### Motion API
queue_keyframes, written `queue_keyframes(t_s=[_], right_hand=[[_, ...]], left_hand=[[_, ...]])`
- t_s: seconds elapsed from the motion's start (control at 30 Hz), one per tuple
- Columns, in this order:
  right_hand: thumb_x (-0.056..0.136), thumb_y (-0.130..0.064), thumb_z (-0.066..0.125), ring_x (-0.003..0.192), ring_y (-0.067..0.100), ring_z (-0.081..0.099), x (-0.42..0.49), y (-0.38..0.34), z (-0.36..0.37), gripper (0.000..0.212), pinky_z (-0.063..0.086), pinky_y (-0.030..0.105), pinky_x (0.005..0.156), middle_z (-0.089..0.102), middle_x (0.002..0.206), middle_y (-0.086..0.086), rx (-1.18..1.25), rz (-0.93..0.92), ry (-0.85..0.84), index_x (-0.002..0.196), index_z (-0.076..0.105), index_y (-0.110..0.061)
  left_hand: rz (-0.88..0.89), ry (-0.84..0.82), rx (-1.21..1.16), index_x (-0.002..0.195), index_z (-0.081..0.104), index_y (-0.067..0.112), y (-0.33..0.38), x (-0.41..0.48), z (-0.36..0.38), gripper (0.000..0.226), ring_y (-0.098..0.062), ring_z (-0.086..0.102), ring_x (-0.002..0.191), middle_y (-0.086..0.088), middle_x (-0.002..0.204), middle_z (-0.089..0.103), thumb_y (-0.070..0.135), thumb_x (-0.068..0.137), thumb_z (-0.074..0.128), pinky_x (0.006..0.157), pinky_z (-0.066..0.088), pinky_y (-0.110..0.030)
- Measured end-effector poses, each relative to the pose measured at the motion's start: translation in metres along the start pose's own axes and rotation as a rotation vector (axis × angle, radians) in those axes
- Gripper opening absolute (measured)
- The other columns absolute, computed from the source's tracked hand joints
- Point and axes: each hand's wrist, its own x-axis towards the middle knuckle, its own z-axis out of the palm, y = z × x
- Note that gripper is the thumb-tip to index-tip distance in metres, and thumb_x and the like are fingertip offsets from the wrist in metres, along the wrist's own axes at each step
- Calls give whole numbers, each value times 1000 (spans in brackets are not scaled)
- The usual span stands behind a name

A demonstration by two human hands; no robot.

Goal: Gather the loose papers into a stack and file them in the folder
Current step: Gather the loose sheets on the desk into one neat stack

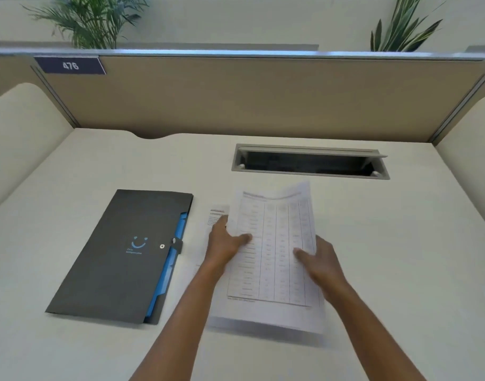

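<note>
A sheet printed with a table (pixel 274 243) is held in the middle of the white desk, its far end curling up. My left hand (pixel 224 244) grips its left edge with the thumb on top. Along the right edge, my right hand (pixel 322 266) holds it the same way. Another printed paper (pixel 217 213) lies flat underneath, showing at the upper left. A dark grey folder (pixel 117 254) with a blue smile logo, blue inner pockets and a snap strap lies shut to the left, apart from the papers.
A recessed cable tray (pixel 310 162) with its lid up sits behind the papers. A tan partition (pixel 263 92) with a "476" label (pixel 70 65) bounds the far edge, and cream side panels close in the desk at left and right. Plants stand beyond.
</note>
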Motion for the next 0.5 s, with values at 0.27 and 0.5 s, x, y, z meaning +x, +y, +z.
queue_keyframes(t_s=[0.27,0.5], right_hand=[[94,-8,56,116,32,59,-4,20,25,36,47,32,90,62,129,14,-312,83,36,129,52,-3],[90,-20,64,107,32,60,0,16,25,34,51,38,86,60,121,14,-556,87,84,117,53,-4]], left_hand=[[3,61,352,128,54,16,-51,9,2,57,-21,60,110,-5,118,63,15,76,78,95,53,-41],[85,221,603,131,52,10,-43,4,-6,54,-21,49,115,-6,125,50,36,86,68,94,48,-36]])
